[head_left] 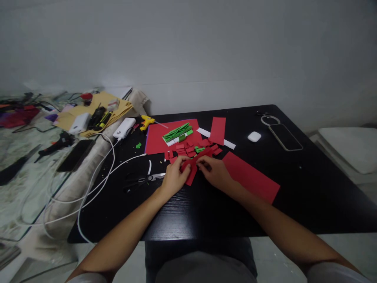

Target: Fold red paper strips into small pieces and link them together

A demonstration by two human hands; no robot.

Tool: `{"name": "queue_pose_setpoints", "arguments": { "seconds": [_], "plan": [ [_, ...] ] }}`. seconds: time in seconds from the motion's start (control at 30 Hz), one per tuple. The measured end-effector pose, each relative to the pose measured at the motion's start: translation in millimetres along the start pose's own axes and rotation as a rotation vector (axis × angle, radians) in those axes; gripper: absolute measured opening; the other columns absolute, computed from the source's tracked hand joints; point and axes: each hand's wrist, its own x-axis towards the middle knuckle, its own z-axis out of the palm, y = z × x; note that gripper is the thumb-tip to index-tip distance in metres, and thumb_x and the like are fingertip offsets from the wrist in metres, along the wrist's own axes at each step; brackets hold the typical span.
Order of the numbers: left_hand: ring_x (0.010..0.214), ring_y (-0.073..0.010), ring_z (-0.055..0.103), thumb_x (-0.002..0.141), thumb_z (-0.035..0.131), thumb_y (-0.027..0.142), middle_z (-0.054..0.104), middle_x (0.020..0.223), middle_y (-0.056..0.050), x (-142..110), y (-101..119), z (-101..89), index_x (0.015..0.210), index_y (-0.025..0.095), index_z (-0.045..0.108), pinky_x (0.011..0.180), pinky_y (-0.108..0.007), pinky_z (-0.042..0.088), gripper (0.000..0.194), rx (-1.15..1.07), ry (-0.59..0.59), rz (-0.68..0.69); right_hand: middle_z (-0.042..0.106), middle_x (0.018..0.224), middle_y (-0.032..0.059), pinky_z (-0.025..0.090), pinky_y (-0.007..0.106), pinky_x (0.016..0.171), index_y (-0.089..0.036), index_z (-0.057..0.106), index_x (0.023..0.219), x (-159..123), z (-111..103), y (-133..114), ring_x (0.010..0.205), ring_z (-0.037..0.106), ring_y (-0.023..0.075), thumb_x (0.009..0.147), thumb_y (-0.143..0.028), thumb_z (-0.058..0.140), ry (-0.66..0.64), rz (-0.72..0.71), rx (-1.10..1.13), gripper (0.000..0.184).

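Between my two hands is a folded strip of red paper [191,175], its lower end pointing toward me. My left hand [176,173] pinches its left side with thumb and fingers. On the other side my right hand [214,169] grips it, fingertips close to the left thumb. Just beyond lie several small folded red paper pieces [181,148], with a few green ones [200,149] among them. A pleated green paper bundle [177,132] rests on a large red sheet [154,141]. Black-handled scissors [144,180] lie left of my left hand, the blade tips hidden behind it.
A red sheet [253,177] lies partly under my right forearm; a smaller red piece [218,130] crosses a white strip [229,144]. A yellow glue gun [146,122], white power bank [124,128] and cables [113,157] are left. A phone [285,137] and white case [254,136] are right.
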Motion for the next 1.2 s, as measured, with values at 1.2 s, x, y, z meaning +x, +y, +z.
{"name": "queue_pose_setpoints", "arguments": {
  "seconds": [1.2],
  "plan": [
    [0.100,-0.0197,0.068,0.090,0.053,0.014,0.070,0.112,-0.007,-5.0,4.2,4.5,0.119,0.020,0.058,0.088,-0.032,0.052,0.030,0.063,-0.018,0.179,0.067,0.062,-0.0022,0.050,0.020,0.041,-0.018,0.063,0.095,0.9,4.9,-16.3,0.045,0.062,0.0114,0.071,-0.049,0.080,-0.001,0.539,1.001,0.042]
  ]
}}
